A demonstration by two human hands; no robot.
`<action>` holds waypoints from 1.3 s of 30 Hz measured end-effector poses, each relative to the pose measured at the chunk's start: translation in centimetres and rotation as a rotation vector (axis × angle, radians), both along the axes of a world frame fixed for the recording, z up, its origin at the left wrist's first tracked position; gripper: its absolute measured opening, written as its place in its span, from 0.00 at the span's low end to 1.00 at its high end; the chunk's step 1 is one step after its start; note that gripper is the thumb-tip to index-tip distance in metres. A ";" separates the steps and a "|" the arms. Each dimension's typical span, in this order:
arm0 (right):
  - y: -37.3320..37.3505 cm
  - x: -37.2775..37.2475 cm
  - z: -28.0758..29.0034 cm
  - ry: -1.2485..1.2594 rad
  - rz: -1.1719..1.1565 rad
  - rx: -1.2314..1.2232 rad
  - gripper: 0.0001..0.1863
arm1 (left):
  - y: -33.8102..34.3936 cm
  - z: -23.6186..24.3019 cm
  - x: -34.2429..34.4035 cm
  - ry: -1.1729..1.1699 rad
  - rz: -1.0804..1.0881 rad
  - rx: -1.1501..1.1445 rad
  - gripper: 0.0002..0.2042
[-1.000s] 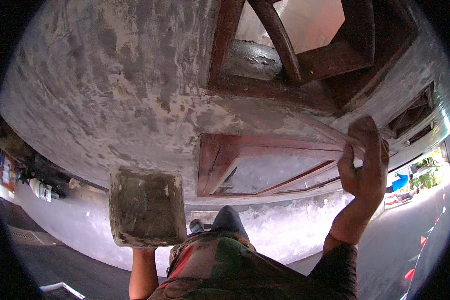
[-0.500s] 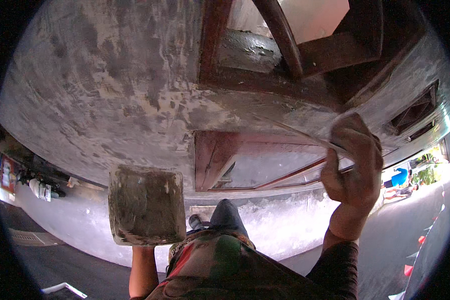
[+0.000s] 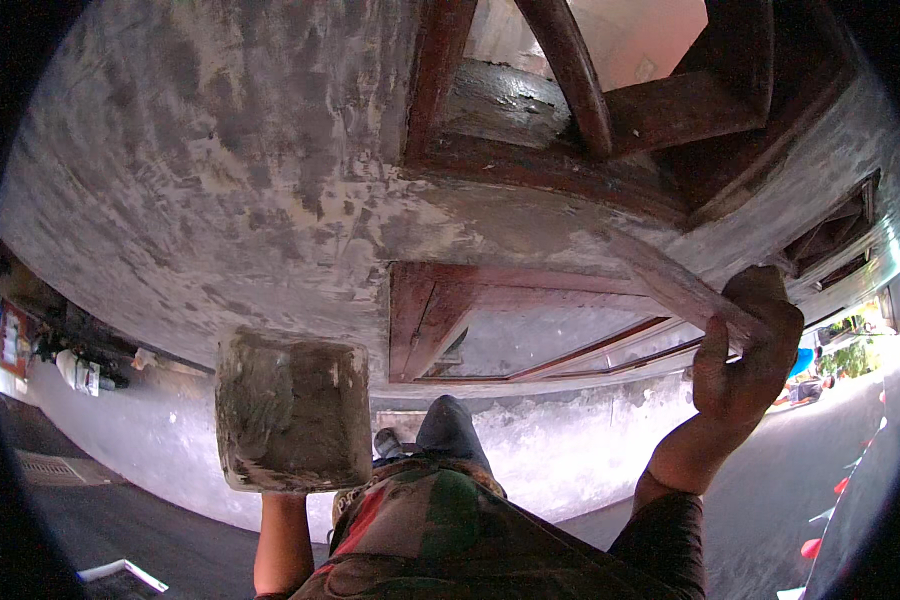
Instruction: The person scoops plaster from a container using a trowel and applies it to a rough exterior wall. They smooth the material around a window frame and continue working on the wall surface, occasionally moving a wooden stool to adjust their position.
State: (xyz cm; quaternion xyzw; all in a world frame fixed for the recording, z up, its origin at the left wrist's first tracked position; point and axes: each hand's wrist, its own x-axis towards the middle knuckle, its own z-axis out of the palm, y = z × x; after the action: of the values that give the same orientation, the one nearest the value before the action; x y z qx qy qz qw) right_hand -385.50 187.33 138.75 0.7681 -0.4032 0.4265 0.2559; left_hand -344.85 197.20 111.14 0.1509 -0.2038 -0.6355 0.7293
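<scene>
My right hand is closed on a long, flat plastering trowel, smeared greyish brown. Its far end lies against the grey plaster band between two dark red wooden frames, the upper frame and the lower frame. At the left, a squarish hawk board coated with wet grey plaster is held up in front of the wall. My left forearm rises behind the board, and my left hand beneath it is hidden.
A patchy plastered wall fills the upper left. Curved wooden bars cross the upper opening. Far right, a person is by the road, with a string of red and white flags. A parked motorbike stands far left.
My right hand has moved right and slightly down with the trowel, whose flat face now shows more. My left arm and the hawk board have barely moved.
</scene>
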 end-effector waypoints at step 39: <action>-4.8 -0.7 2.6 0.278 0.086 0.113 0.21 | 1.1 -0.6 -1.1 0.026 0.051 0.005 0.36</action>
State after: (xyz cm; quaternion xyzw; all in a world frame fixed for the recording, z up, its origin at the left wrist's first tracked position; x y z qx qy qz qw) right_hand -386.22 182.57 141.37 0.8495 -0.3542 0.3031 0.2471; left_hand -345.99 198.34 110.49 0.1496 -0.1889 -0.6190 0.7475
